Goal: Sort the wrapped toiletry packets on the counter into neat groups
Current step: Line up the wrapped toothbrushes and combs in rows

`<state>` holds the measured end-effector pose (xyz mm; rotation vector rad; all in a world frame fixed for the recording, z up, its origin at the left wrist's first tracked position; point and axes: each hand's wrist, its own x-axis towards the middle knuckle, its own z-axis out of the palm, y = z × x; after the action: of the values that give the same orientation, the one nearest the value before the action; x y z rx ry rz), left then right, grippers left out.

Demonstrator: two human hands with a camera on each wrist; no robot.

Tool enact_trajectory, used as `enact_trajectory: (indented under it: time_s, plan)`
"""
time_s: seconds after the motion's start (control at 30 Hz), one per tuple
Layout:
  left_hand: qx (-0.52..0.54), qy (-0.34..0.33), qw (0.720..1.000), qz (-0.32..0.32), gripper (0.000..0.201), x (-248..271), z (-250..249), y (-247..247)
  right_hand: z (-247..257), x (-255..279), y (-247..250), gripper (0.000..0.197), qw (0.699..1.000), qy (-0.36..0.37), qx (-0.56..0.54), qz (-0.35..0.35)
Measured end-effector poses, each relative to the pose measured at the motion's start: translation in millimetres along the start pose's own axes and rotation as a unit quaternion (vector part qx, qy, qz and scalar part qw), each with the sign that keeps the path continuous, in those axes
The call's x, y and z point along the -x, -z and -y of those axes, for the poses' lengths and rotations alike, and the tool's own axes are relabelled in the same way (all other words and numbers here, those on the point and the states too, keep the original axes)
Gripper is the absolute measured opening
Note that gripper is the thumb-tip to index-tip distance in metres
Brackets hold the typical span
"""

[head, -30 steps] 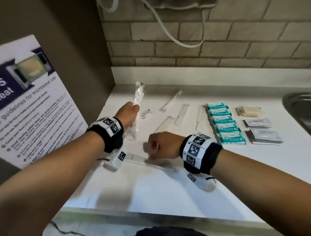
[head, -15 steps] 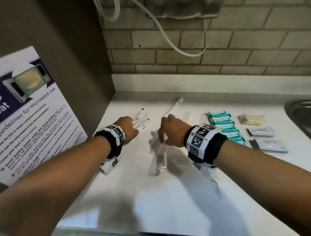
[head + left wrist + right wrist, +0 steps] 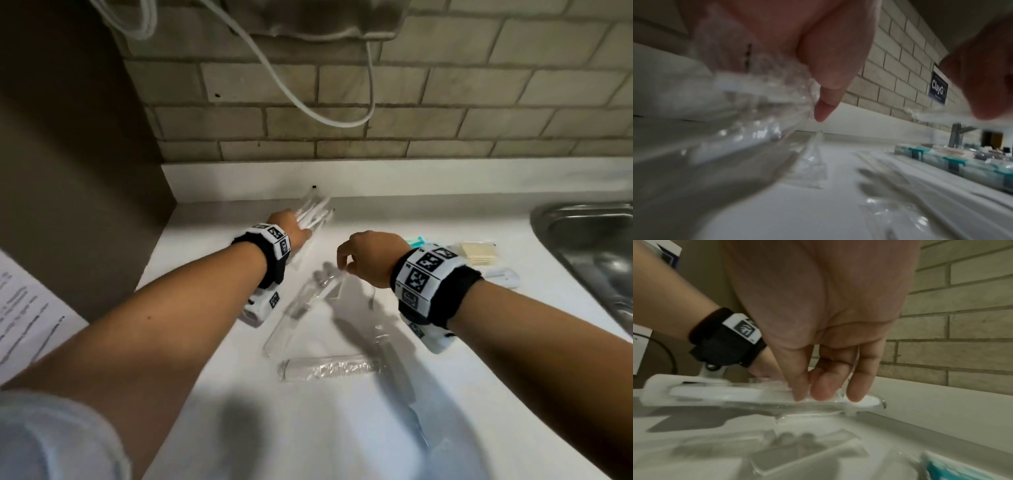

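My left hand [image 3: 297,226] grips a bundle of long clear-wrapped white packets [image 3: 314,211] near the back left corner of the white counter [image 3: 342,428]. The left wrist view shows its fingers [image 3: 824,104] curled round the crinkled wrap [image 3: 764,99]. My right hand [image 3: 344,268] pinches one end of another long clear packet [image 3: 301,308], which slants down toward me. In the right wrist view its fingertips [image 3: 820,392] hold the wrapped white piece [image 3: 764,396]. A clear-wrapped comb packet [image 3: 334,370] lies flat in front of both hands.
Behind my right wrist lie teal packets [image 3: 416,242], beige packets [image 3: 479,253] and white sachets [image 3: 503,276]. A steel sink [image 3: 589,250] sits at the right edge. A brown side wall and a printed poster [image 3: 24,308] stand on the left, brick wall and a white cable [image 3: 308,102] behind.
Both hands have moved away from me toward the back wall. The left carried its bundle to the corner; the right lifted its long clear packet off the counter.
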<state>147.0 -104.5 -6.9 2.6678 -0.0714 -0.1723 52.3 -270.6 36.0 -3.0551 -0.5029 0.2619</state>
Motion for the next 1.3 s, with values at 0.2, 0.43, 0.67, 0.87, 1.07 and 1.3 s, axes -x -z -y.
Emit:
enact_trajectory:
  time_s: [0.2,0.43,0.67,0.87,1.07,1.3]
  plan:
    - [-0.055,-0.023,0.998,0.024,0.033,-8.8,-12.8,-16.1,-14.9,-1.4,-6.3,0.025,1.0,-0.001,0.016,-0.013]
    - [0.011,0.074,0.997,0.009,0.037,19.6,31.6,3.6,-6.7,-21.2,-7.6,0.027,0.996,0.012,-0.078,-0.028]
    - [0.128,0.137,0.977,-0.101,0.029,93.8,83.6,25.7,39.4,-32.7,-18.0,0.024,0.973,0.057,-0.219,0.034]
    - [0.199,0.199,0.953,-0.112,0.031,142.2,111.4,30.0,77.3,-36.9,-36.0,0.016,0.951,0.101,-0.288,0.05]
    - [0.191,0.236,0.951,-0.066,0.023,163.3,124.7,18.2,109.6,-37.9,-52.0,0.016,0.945,0.066,-0.313,0.069]
    - [0.252,0.186,0.95,-0.011,0.031,154.4,137.8,19.8,132.8,-40.4,-53.8,0.03,0.939,-0.014,-0.338,0.064]
